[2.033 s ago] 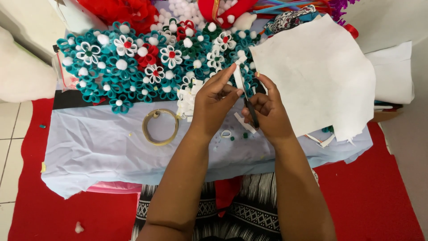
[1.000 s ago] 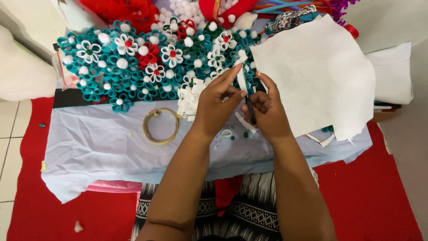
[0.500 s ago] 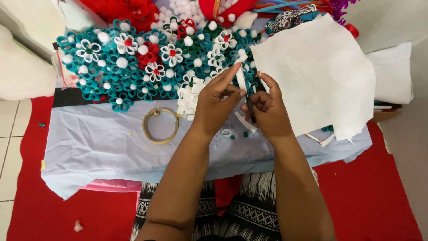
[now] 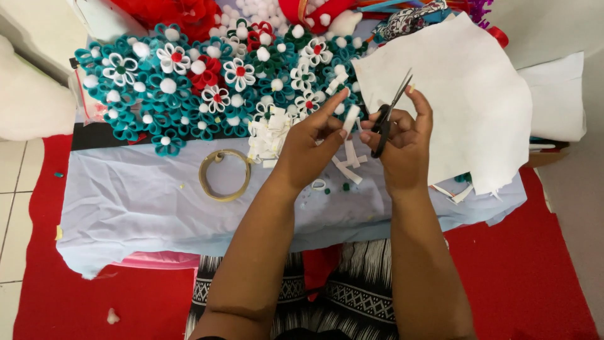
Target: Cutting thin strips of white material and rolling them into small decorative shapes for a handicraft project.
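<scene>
My left hand [image 4: 309, 143] pinches a short white felt strip [image 4: 351, 117] between thumb and fingers, above the pale blue cloth [image 4: 145, 201]. My right hand [image 4: 404, 143] grips black-handled scissors [image 4: 389, 114], blades pointing up and slightly parted, just right of the strip. Cut white strips [image 4: 350, 165] lie on the cloth under both hands. A pile of looped white pieces [image 4: 269, 135] sits just left of my left hand.
A mass of teal, white and red felt flowers with pompoms [image 4: 189, 82] fills the back left. A large white felt sheet [image 4: 465, 94] lies at the right. A tape roll [image 4: 225, 174] rests on the cloth. Red carpet [image 4: 541, 271] lies underneath.
The scissors have tilted up and away from the strip, blades now pointing toward the white sheet. My left hand keeps its hold on the strip.
</scene>
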